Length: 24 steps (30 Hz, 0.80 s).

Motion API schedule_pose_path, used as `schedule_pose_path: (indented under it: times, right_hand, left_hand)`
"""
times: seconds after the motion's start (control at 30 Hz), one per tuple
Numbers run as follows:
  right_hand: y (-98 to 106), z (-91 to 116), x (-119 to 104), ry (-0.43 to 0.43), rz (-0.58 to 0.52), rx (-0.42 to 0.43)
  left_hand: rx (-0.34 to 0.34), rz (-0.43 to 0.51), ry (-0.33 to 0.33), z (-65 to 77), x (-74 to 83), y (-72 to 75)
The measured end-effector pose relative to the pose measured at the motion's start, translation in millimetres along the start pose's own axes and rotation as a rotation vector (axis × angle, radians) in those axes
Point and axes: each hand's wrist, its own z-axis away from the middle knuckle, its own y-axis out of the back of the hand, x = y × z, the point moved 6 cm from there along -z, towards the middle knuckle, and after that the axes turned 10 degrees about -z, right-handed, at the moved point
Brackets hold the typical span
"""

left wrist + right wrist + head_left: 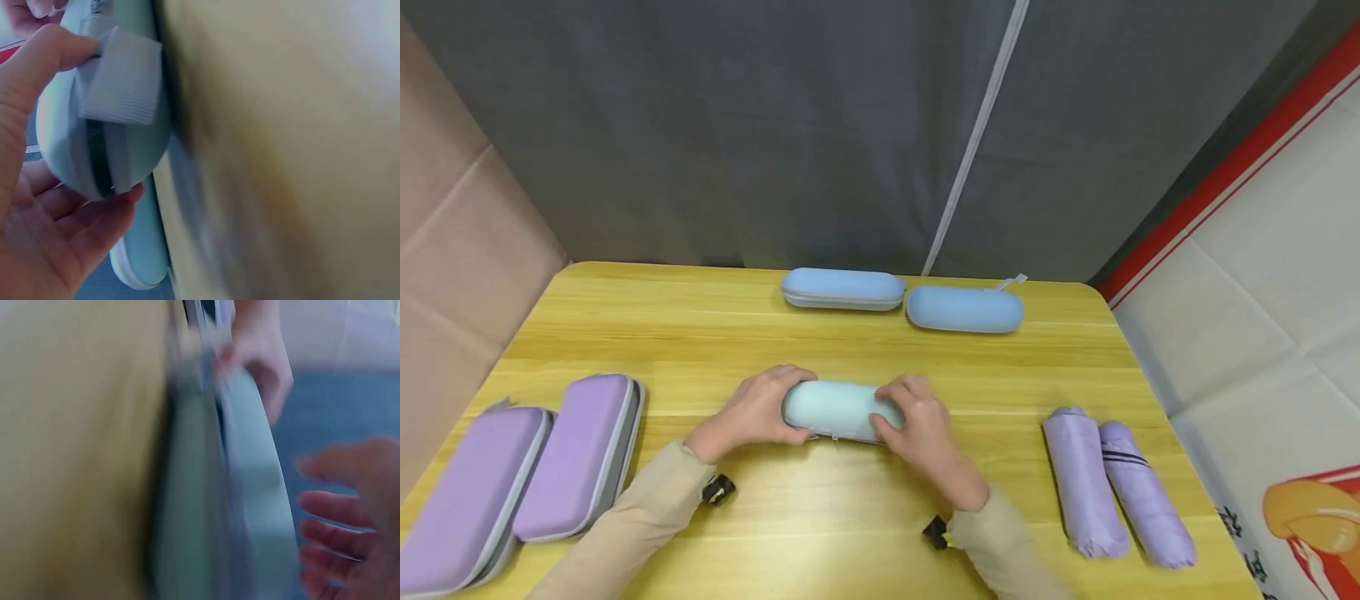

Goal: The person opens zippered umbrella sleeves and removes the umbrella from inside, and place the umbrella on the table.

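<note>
A mint-green zippered case (831,408) lies lengthwise across the middle of the table. My left hand (765,407) grips its left end, thumb on the near side and fingers round the far side. In the left wrist view, the thumb (59,53) lies by a grey fabric tab (122,78), and a dark gap shows between the zipper tapes at this end. Over the case's right end is my right hand (917,421), thumb and fingers spread. The right wrist view, blurred, shows its fingers (334,534) loosely bent and apart from the case.
Two blue cases (842,287) (966,308) lie along the table's back edge. At the left are two purple zippered cases (576,454) (475,496). Two folded lilac umbrellas (1082,483) (1146,496) lie at the right. A grey curtain (737,133) hangs behind the table (820,525).
</note>
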Motion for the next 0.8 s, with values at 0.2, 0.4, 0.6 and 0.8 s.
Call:
schedule_pose_path:
  times: [0.2, 0.4, 0.6, 0.8]
  right_hand:
    - [13.2, 13.5, 30.0, -0.222, -0.042, -0.33]
    - [8.9, 26.0, 22.6, -0.272, -0.166, -0.425]
    - [-4.9, 34.4, 4.8, -0.318, -0.218, -0.363]
    - [-18.3, 42.2, -16.4, -0.346, -0.117, -0.174]
  left_hand:
    - [-0.134, 0.059, -0.026, -13.5, -4.0, 2.2]
    - [-0.207, 0.017, -0.074, -33.2, -3.0, 8.2]
    - [-0.22, -0.065, -0.157, -51.5, 7.1, 10.2]
    - [-0.15, -0.079, -0.164, -65.3, 19.8, 4.9]
